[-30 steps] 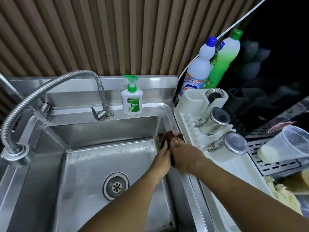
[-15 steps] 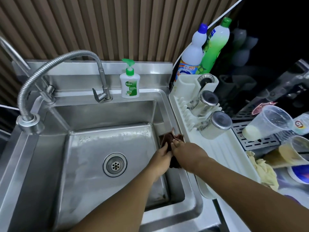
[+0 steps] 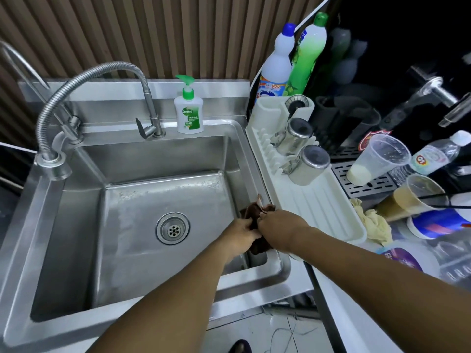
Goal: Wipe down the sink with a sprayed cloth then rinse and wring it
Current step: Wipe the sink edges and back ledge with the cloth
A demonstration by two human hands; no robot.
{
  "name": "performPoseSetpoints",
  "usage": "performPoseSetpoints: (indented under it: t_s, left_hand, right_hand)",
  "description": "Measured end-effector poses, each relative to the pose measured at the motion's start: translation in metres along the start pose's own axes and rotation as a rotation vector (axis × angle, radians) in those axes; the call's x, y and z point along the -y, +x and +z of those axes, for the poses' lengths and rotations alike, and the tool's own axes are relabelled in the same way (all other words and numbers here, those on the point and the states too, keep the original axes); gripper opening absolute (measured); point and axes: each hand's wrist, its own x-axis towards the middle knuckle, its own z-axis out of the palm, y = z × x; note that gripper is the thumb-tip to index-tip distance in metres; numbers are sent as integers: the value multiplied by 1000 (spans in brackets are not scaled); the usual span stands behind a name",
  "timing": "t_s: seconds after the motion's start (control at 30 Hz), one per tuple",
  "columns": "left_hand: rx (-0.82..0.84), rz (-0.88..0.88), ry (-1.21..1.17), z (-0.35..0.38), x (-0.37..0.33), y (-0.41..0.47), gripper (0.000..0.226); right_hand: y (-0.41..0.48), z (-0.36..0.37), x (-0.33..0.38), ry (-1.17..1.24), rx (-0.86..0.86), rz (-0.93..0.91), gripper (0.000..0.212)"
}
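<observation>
A dark brown cloth (image 3: 254, 212) is bunched against the right wall of the steel sink (image 3: 158, 154), near its front right corner, with one end poking up above the hands and the other hanging below them. Both hands hold it. The left hand (image 3: 239, 235) reaches in over the front edge of the sink, and its fingers are curled round the lower part of the cloth. The right hand (image 3: 277, 225) comes over the right rim, touching the left hand, and its fingers are closed tight on the upper part. The drain (image 3: 173, 228) sits in the middle of the sink floor, to the left of the hands and apart from them. A bendy metal tap (image 3: 84, 77) arches over the back left corner of the sink, and a soap pump bottle (image 3: 188, 115) stands upright on the back ledge. A white drying rack (image 3: 323, 207) lies just beside the right rim, with two steel cups (image 3: 309, 164) tipped on their sides at its far end. A white bottle (image 3: 279, 59) and a green bottle (image 3: 308, 49) lean behind the rack. Beyond the rack's right edge are two plastic cups (image 3: 377, 161) lying tilted, a small water bottle (image 3: 433, 155) and a crumpled pale yellow rag (image 3: 374, 222).
</observation>
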Motion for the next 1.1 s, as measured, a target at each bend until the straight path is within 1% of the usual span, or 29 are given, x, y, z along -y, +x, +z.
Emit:
performPoseSetpoints:
  t_s: [0.07,0.2,0.27,0.37,0.4,0.47,0.57,0.6,0.67,0.73,0.77,0.8,0.87,0.93,1.1]
  left_hand:
    - [-4,-31,29,4,2,-5,19]
    - [17,-75,88,8,1,-21,20]
    - [67,-94,205,9,0,-25,19]
    - [137,-113,465,11,-13,-33,15]
    - [163,-113,544,12,-18,-36,17]
    - [226,-101,681,16,-26,-42,18]
    - [306,-75,862,18,-32,-51,11]
    - [322,-69,895,18,-31,-54,14]
    - [346,-59,925,15,-26,-62,23]
    - [331,-64,948,9,-17,-71,43]
    - [315,-67,955,6,-12,-75,54]
    - [307,-67,959,3,-8,-79,60]
    - [312,-53,955,-2,-3,-86,59]
    - [332,-49,960,-9,-3,-94,56]
    - [362,-61,1004,-33,3,-111,58]
  right_hand:
    - [-8,1,4,26,12,3,23]
    - [-29,0,12,49,20,17,14]
    - [-39,4,19,76,12,31,18]
    - [-51,13,27,115,-3,50,38]
    - [-55,16,30,125,-7,52,40]
    - [-62,19,35,128,-3,47,35]
    - [-69,21,43,141,-18,56,29]
    - [-69,22,46,156,-32,64,29]
    - [-69,25,49,198,-68,77,30]
    - [-67,29,49,275,-95,78,35]
    - [-66,31,49,289,-97,69,39]
    - [-66,33,49,274,-95,57,42]
    - [-64,36,53,166,-85,29,46]
    - [-61,35,56,121,-71,-14,45]
    - [-50,28,64,265,-4,-169,36]
